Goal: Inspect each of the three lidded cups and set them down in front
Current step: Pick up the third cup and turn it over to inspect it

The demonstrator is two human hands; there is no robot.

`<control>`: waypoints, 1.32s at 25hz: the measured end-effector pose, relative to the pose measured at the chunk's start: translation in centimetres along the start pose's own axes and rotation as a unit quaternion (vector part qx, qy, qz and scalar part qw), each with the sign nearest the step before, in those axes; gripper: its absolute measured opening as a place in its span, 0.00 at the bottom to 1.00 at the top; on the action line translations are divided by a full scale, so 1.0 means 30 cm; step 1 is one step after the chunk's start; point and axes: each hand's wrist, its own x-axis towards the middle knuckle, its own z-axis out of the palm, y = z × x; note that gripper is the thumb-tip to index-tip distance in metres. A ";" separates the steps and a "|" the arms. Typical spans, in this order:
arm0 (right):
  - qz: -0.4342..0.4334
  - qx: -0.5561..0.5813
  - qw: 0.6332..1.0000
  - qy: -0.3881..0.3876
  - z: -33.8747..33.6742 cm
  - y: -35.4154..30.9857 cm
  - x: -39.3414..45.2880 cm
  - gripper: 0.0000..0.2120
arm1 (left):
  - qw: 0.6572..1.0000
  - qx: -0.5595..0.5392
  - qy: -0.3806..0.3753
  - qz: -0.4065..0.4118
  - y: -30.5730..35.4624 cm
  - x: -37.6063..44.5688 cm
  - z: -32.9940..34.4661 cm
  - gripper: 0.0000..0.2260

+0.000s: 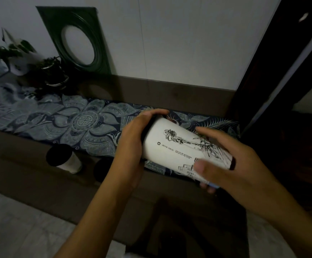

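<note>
Fingers (151, 113) of the left hand (133, 133) are curling over the black lid end of a white printed paper cup (172, 146), while the right hand (224, 161) is clasping its base, thumb on top. Both forearms are reaching forward, holding the cup tipped sideways above the patterned cloth (67, 121). Two more lidded cups (66, 157) are standing on the worktop (30, 179) to the left.
</note>
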 end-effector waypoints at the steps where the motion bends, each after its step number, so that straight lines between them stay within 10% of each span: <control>1: -0.060 -0.159 0.985 0.017 0.000 0.008 0.004 0.38 | 1.000 0.005 0.008 -0.014 -0.004 0.003 0.002 0.17; 4: -0.219 -0.412 0.883 0.042 -0.006 0.052 0.014 0.40 | 0.999 0.019 0.015 -0.044 -0.018 0.007 0.003 0.15; 8: -0.031 -0.052 0.998 0.002 0.003 0.015 -0.002 0.33 | 1.000 0.005 -0.027 0.005 -0.024 0.006 -0.010 0.18; 12: 0.058 0.171 0.983 -0.022 -0.004 -0.007 -0.002 0.20 | 0.999 0.000 -0.030 0.033 -0.022 0.000 -0.003 0.18; 14: 0.002 0.006 1.000 -0.010 -0.001 -0.001 -0.004 0.28 | 1.000 0.015 -0.010 0.018 -0.026 0.008 0.005 0.17; 16: -0.103 -0.320 0.941 0.027 -0.005 0.033 0.001 0.38 | 0.999 0.029 0.007 -0.020 -0.027 0.014 0.012 0.16; 18: -0.164 -0.394 0.904 0.030 -0.007 0.060 0.005 0.40 | 0.998 0.035 0.000 -0.056 -0.028 0.017 0.012 0.16; 21: -0.032 -0.096 0.995 0.023 0.003 0.026 -0.003 0.31 | 0.998 0.029 -0.034 -0.034 -0.039 0.013 -0.004 0.18; 25: 0.096 0.196 0.976 0.009 0.012 0.024 -0.014 0.19 | 0.998 0.007 -0.059 0.008 -0.041 0.011 -0.015 0.19; 28: -0.013 -0.114 0.993 0.013 0.013 0.036 -0.005 0.33 | 0.999 0.024 -0.032 -0.017 -0.044 0.023 -0.004 0.17; 30: -0.141 -0.403 0.903 0.048 0.006 0.071 0.005 0.39 | 0.998 0.033 -0.016 -0.043 -0.047 0.027 0.000 0.17; 33: -0.121 -0.339 0.931 0.061 0.003 0.062 0.007 0.37 | 0.999 0.020 -0.029 -0.032 -0.052 0.024 -0.006 0.17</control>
